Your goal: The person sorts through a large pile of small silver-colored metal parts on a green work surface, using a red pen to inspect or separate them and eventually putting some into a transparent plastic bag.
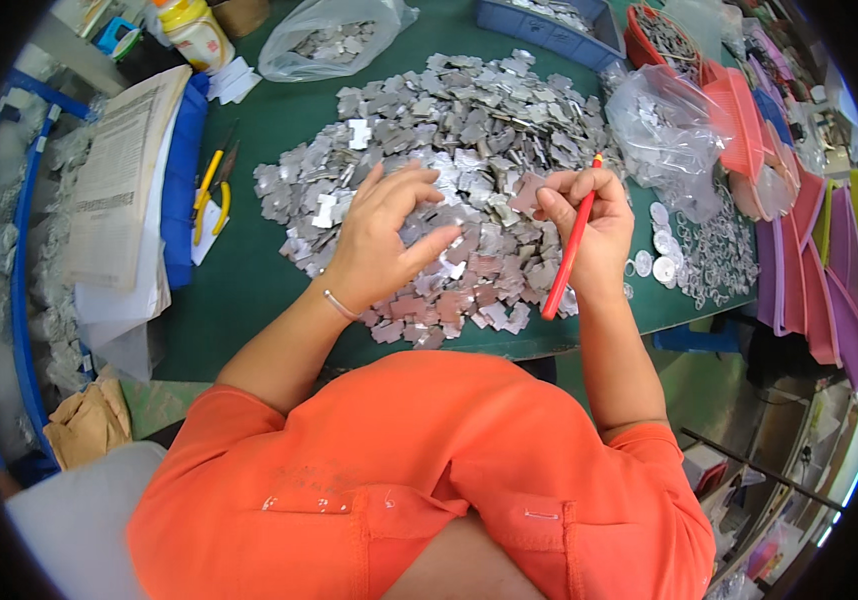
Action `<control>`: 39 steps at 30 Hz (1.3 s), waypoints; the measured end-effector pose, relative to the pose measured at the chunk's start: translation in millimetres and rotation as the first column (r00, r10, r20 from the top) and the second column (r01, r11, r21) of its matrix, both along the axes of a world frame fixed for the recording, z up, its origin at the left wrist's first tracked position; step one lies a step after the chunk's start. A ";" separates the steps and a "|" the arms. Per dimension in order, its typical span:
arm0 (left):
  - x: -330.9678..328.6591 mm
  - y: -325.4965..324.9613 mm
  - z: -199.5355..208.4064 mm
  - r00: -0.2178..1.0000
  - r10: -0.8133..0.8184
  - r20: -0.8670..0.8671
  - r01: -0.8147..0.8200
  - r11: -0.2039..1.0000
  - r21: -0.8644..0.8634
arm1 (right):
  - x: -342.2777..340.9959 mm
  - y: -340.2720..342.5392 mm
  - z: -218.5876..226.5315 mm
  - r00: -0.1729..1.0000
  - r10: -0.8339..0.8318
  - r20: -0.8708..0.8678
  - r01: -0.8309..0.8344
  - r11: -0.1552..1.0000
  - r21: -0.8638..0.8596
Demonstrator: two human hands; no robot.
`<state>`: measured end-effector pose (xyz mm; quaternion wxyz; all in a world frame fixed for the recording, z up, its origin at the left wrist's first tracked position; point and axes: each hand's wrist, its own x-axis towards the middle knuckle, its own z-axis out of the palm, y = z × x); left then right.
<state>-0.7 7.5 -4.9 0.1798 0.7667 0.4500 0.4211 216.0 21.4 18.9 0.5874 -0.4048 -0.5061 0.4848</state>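
A wide heap of small flat metal pieces (469,110), notched at their edges, covers the middle of the green table (219,330). Over the heap's left part is my left hand (384,235), fingers spread and nothing held in them; whether it touches the pieces I cannot tell. My right hand (604,235) is closed at the heap's right side. A red pen (571,258) slants through its grip, one end pointing down toward me. Between thumb and fingertips the same hand pinches one flat metal piece (526,192).
Yellow-handled pliers (211,195) lie left, beside a blue tray (181,180) and papers (119,190). Plastic bags (334,45) and a blue bin (554,30) stand behind. Right are a clear bag (664,130), metal discs (664,268), small rings (719,255) and a red basket (734,115).
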 end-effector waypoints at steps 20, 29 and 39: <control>19.8 -17.4 35.5 0.536 0.235 0.811 0.567 0.611 -0.552 | -18.0 -23.1 -12.1 0.980 0.142 0.142 -0.178 0.941 0.289; 28.0 -15.7 24.7 0.584 0.180 0.791 0.475 0.715 -0.513 | -19.9 -22.3 -15.0 0.984 0.173 0.031 -0.176 0.963 0.202; 19.7 -10.2 33.0 0.617 0.244 0.748 0.527 0.577 -0.624 | -17.8 -13.4 -18.9 0.936 -0.060 0.346 -0.147 0.829 0.540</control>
